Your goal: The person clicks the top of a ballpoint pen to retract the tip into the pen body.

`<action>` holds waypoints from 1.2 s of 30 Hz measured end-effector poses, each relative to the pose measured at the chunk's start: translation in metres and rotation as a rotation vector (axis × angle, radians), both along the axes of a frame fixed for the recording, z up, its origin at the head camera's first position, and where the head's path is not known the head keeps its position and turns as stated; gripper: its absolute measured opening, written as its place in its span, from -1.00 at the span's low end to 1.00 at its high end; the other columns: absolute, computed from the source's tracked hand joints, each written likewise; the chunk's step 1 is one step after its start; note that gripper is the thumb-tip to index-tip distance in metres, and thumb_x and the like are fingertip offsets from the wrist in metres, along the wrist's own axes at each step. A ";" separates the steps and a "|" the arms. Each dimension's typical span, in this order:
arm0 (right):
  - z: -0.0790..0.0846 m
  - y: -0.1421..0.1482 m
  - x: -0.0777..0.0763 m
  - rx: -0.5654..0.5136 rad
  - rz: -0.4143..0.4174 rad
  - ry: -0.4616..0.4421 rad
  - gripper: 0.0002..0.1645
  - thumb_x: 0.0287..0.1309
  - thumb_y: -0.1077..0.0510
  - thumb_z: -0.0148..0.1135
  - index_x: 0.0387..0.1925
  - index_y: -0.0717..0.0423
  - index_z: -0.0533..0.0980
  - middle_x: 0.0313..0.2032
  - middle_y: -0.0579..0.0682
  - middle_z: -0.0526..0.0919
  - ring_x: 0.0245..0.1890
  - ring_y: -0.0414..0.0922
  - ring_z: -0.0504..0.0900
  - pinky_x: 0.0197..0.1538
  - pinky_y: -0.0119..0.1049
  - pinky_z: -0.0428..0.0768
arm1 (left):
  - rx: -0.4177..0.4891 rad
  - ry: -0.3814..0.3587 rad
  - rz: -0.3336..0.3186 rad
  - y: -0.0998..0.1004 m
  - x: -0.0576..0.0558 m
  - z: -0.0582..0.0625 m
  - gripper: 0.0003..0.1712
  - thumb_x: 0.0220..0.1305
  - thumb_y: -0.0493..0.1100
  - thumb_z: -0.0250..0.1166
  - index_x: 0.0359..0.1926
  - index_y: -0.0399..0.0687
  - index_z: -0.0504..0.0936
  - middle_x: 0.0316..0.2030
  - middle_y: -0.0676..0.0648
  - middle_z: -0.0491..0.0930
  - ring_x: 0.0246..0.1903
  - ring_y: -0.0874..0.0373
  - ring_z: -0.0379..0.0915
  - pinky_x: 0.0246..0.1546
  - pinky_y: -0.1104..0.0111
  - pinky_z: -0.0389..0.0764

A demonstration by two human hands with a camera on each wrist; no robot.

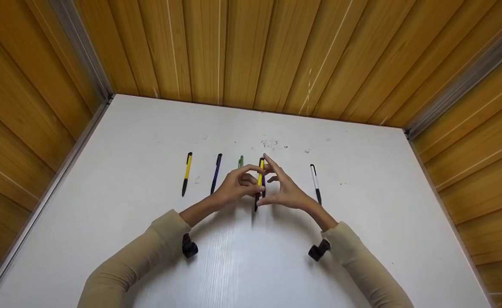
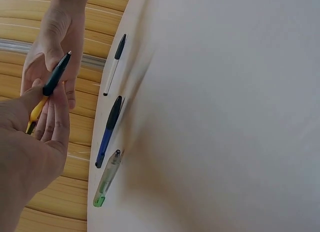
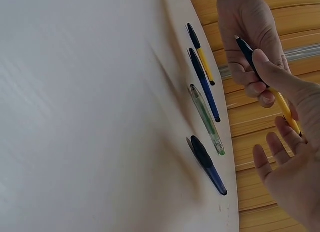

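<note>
Above the table, my left hand [image 1: 237, 185] pinches a yellow-and-black pen [image 1: 260, 175] between thumb and fingers. In the left wrist view, the dark tip half of this pen [image 2: 56, 77] points up and away from the left hand [image 2: 35, 152]. My right hand [image 1: 287, 190] stands at its other side, the index finger reaching to the top end and the thumb near the lower end. In the right wrist view, the right hand's thumb [image 3: 280, 74] crosses in front of the pen [image 3: 284, 109], with the other fingers spread loosely; thumb contact is unclear.
A row of pens lies on the white table [image 1: 234, 265]: yellow-and-black [image 1: 187, 173], blue [image 1: 217, 171], green clear [image 1: 240, 161], another blue [image 3: 209, 164] below the hands, and white-and-black [image 1: 315, 184]. Wood-panelled walls [image 1: 242, 51] enclose the table's back and sides.
</note>
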State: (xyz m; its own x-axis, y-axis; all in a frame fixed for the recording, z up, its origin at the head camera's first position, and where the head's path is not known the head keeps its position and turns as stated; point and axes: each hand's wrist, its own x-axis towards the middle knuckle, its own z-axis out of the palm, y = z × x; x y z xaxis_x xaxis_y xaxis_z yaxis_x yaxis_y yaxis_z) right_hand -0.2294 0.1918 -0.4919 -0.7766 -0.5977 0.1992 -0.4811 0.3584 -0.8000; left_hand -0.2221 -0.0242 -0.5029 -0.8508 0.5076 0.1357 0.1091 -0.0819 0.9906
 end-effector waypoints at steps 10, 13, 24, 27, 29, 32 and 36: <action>0.000 -0.001 -0.002 -0.022 0.010 -0.049 0.53 -0.17 0.14 0.71 0.64 0.10 -0.16 0.29 0.17 0.38 0.29 0.01 0.37 0.30 0.07 0.56 | -0.002 0.036 0.027 -0.001 -0.001 -0.004 -0.46 0.29 -0.34 0.41 0.28 -0.24 0.53 -0.24 -0.29 0.73 -0.33 0.21 0.72 -0.15 0.26 0.80; -0.001 -0.002 -0.001 -0.023 -0.005 -0.053 0.51 -0.16 0.15 0.70 0.64 0.09 -0.14 0.28 0.18 0.40 0.28 0.01 0.39 0.30 0.08 0.56 | -0.001 0.024 0.024 -0.001 -0.001 -0.003 -0.44 0.29 -0.34 0.40 0.30 -0.22 0.53 -0.24 -0.26 0.72 -0.33 0.23 0.71 -0.14 0.26 0.80; -0.001 -0.002 -0.004 -0.021 -0.024 -0.074 0.47 -0.13 0.14 0.69 0.64 0.01 -0.10 0.17 0.16 0.46 0.25 0.02 0.44 0.29 0.04 0.56 | -0.024 0.031 0.071 -0.001 -0.003 -0.004 -0.34 0.26 -0.32 0.43 0.38 -0.09 0.49 -0.24 -0.25 0.72 -0.34 0.23 0.71 -0.16 0.30 0.79; -0.002 -0.002 -0.005 -0.025 -0.019 -0.088 0.45 -0.13 0.20 0.68 0.64 0.01 -0.08 0.14 0.12 0.46 0.26 0.04 0.44 0.29 0.06 0.55 | -0.009 0.025 0.078 -0.002 -0.004 -0.006 -0.33 0.25 -0.32 0.44 0.37 -0.09 0.48 -0.26 -0.26 0.73 -0.36 0.23 0.71 -0.17 0.28 0.80; -0.002 -0.003 -0.005 -0.031 -0.016 -0.098 0.45 -0.13 0.25 0.67 0.64 0.03 -0.08 0.14 0.14 0.46 0.26 0.07 0.44 0.29 0.10 0.55 | -0.007 0.027 0.071 -0.002 -0.003 -0.006 -0.33 0.25 -0.32 0.44 0.37 -0.10 0.48 -0.25 -0.27 0.73 -0.37 0.23 0.71 -0.19 0.26 0.80; -0.002 -0.004 -0.004 -0.050 -0.007 -0.113 0.45 -0.14 0.30 0.66 0.64 0.03 -0.08 0.16 0.21 0.46 0.25 0.15 0.44 0.28 0.19 0.53 | -0.010 0.027 0.060 -0.003 -0.003 -0.007 -0.33 0.26 -0.31 0.44 0.37 -0.10 0.47 -0.25 -0.27 0.73 -0.37 0.23 0.71 -0.24 0.23 0.79; -0.001 -0.005 -0.003 -0.076 0.006 -0.127 0.44 -0.14 0.33 0.65 0.64 0.01 -0.08 0.18 0.27 0.45 0.25 0.23 0.42 0.28 0.28 0.49 | -0.029 0.018 0.037 -0.007 -0.003 -0.006 -0.33 0.30 -0.30 0.41 0.40 -0.09 0.45 -0.19 -0.28 0.71 -0.34 0.23 0.72 -0.28 0.24 0.75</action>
State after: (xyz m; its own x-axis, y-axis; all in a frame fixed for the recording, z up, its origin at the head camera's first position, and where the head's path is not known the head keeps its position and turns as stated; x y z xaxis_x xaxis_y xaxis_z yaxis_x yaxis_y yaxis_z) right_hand -0.2325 0.1869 -0.4933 -0.7947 -0.5897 0.1441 -0.3763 0.2921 -0.8792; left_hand -0.2247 -0.0309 -0.5087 -0.8666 0.4798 0.1371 0.1294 -0.0492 0.9904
